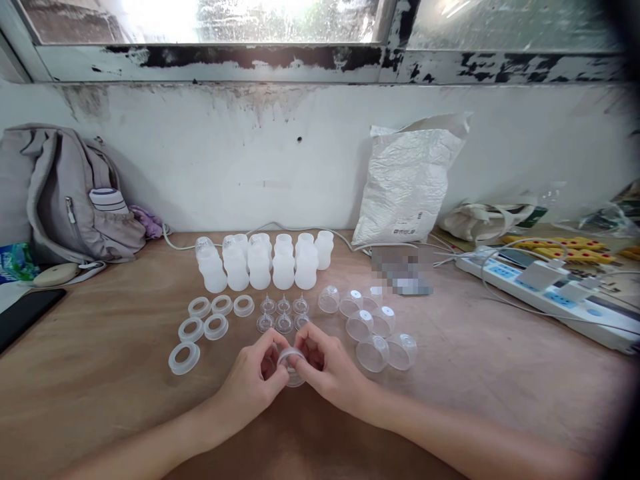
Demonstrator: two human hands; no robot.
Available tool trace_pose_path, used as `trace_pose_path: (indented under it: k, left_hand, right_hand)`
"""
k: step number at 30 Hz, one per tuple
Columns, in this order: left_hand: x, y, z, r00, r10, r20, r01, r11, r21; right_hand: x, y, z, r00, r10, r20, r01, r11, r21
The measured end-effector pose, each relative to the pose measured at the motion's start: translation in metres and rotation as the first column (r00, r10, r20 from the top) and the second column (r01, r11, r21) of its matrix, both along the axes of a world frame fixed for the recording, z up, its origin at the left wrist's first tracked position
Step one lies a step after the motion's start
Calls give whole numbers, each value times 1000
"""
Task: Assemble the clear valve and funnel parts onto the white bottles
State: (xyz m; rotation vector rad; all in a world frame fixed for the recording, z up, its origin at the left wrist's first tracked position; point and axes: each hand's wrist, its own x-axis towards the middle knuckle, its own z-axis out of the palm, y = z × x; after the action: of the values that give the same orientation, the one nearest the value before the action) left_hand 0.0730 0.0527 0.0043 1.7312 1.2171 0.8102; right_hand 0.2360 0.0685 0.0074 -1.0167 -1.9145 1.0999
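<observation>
My left hand (259,372) and my right hand (330,365) are both closed by the fingertips on a translucent bottle collar ring (291,353), low over the table's near middle. A clear rounded part shows under the ring; it looks like a bottle nipple, partly hidden by my fingers. Just beyond my hands stand several clear nipples (284,305) in two short rows. More collar rings (191,329) lie to the left. On the right are several clear dome caps (373,352). White baby bottles (259,270) stand in rows farther back, at least two with clear caps on.
A grey backpack (75,200) and a black phone (30,319) are at the left. A silvery-white mailing bag (405,187) leans on the wall. To the right lie a white power strip (545,293) with cables and yellow items (565,250).
</observation>
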Motion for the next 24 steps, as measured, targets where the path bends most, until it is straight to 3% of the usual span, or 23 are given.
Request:
trace_pose_path:
  k: [6, 10, 18, 24]
  left_hand:
    - [0, 1, 3, 996, 83, 40, -83, 997, -4]
    - [-1, 4, 0, 994, 79, 79, -76, 996, -38]
    - [-3, 5, 0, 995, 43, 89, -41, 999, -26]
    - [-4, 7, -4, 981, 56, 184, -44, 997, -69]
  right_hand:
    - [5, -2, 6, 990, 133, -51, -134, 991, 2]
    - [6, -4, 6, 981, 189, -47, -188, 982, 32]
    - [5, -8, 7, 977, 213, -11, -212, 976, 58]
    - [6, -7, 4, 973, 224, -49, -223, 974, 32]
